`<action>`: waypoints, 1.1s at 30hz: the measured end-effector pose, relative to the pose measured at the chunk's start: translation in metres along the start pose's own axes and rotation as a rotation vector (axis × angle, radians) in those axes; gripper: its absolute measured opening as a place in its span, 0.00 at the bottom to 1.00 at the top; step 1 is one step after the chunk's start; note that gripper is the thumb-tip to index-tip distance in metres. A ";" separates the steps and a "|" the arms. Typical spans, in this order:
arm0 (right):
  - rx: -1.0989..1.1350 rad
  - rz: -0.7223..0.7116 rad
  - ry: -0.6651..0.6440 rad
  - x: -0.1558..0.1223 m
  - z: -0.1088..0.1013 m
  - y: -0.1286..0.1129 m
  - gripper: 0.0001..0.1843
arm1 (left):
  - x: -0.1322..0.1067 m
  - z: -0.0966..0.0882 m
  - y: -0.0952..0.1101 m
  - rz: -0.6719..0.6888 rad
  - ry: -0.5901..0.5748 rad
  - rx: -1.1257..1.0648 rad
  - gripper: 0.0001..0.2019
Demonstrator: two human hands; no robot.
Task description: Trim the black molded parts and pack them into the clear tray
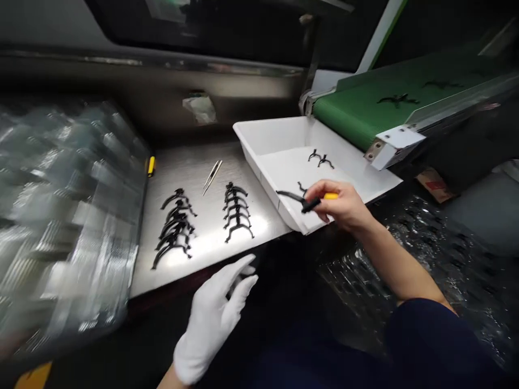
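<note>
Black moulded parts (174,229) lie in two rows on a steel plate (194,167), at 11 o'clock from the white-gloved left hand (213,324), which is empty and slightly open. The bare right hand (338,202) firmly holds yellow-handled nippers (312,202) against another part (290,195) above a white bin (275,135).

Three black moulded parts (320,159) in the white plastic tray (275,135), two on the green conveyor belt (357,111) behind it, about ten on the steel shelf (190,167) beside it, and there, one pair of tweezers (212,177)!
</note>
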State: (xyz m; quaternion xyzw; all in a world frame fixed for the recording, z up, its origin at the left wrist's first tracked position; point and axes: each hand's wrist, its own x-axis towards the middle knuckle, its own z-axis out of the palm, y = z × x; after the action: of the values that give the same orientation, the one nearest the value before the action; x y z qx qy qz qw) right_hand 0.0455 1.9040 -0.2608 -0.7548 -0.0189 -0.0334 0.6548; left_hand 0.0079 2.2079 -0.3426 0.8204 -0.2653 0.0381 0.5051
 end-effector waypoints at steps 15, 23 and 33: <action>0.241 -0.122 -0.472 -0.068 0.146 0.080 0.04 | -0.059 0.025 -0.008 -0.763 -0.017 -0.879 0.21; 0.112 -0.162 -0.294 -0.063 0.140 0.090 0.10 | -0.051 0.019 -0.011 -0.674 0.554 -0.592 0.13; 0.237 0.269 -0.429 -0.073 0.162 0.106 0.14 | -0.067 0.018 -0.011 -0.424 0.472 -0.199 0.09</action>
State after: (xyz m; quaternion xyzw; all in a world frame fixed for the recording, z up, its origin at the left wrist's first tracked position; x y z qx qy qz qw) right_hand -0.0157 2.0503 -0.3941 -0.6586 -0.0605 0.2168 0.7180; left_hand -0.0485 2.2229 -0.3825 0.7726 0.0333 0.0949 0.6269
